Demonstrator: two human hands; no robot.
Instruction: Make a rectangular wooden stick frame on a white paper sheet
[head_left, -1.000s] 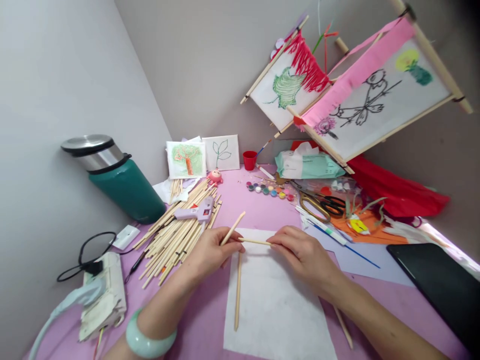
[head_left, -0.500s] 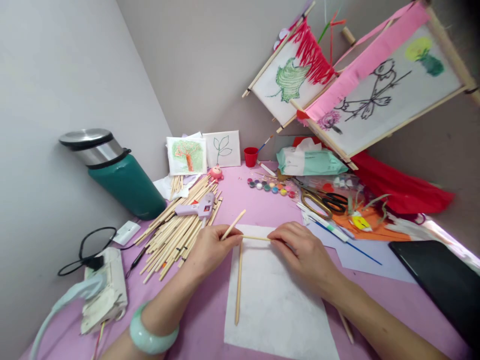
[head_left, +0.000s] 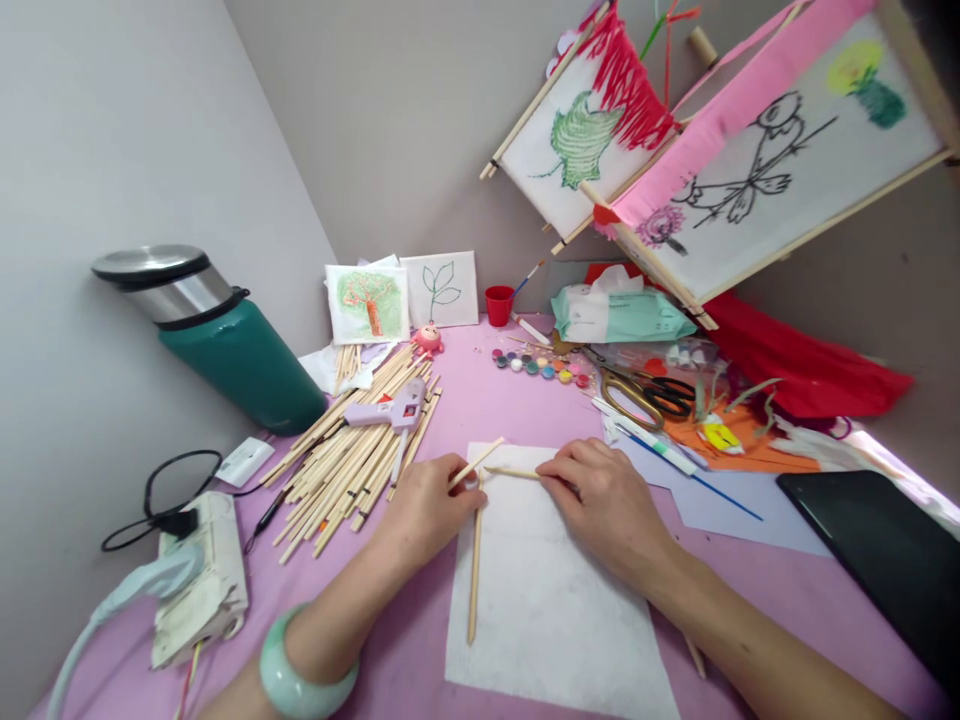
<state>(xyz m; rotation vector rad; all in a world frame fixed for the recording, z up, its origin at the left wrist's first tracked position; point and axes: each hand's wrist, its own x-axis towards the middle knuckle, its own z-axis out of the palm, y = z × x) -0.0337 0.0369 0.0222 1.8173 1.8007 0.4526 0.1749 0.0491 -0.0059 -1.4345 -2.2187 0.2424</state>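
Observation:
My left hand (head_left: 424, 505) is closed around a thin wooden stick (head_left: 480, 460) whose tip sticks up to the right. My right hand (head_left: 604, 495) pinches another stick (head_left: 514, 472) that lies across the top edge of a white sheet (head_left: 551, 600). The two hands almost meet at the sheet's upper left corner. A third stick (head_left: 474, 570) lies along the sheet's left edge, its top end by my left fingers. A pale green bangle (head_left: 300, 670) circles my left wrist.
A heap of sticks (head_left: 345, 450) with a lilac glue gun (head_left: 390, 410) lies left of the sheet. Paint pots (head_left: 540, 368), scissors (head_left: 645, 395), a tissue pack (head_left: 622, 315) and a red cup (head_left: 499, 303) sit behind. A green flask (head_left: 225, 345), power strip (head_left: 199, 580) and dark tablet (head_left: 877, 560) flank the pink table.
Both hands have lowered the sticks toward the sheet's top edge. The left hand's stick now leans flatter. The view has shifted slightly.

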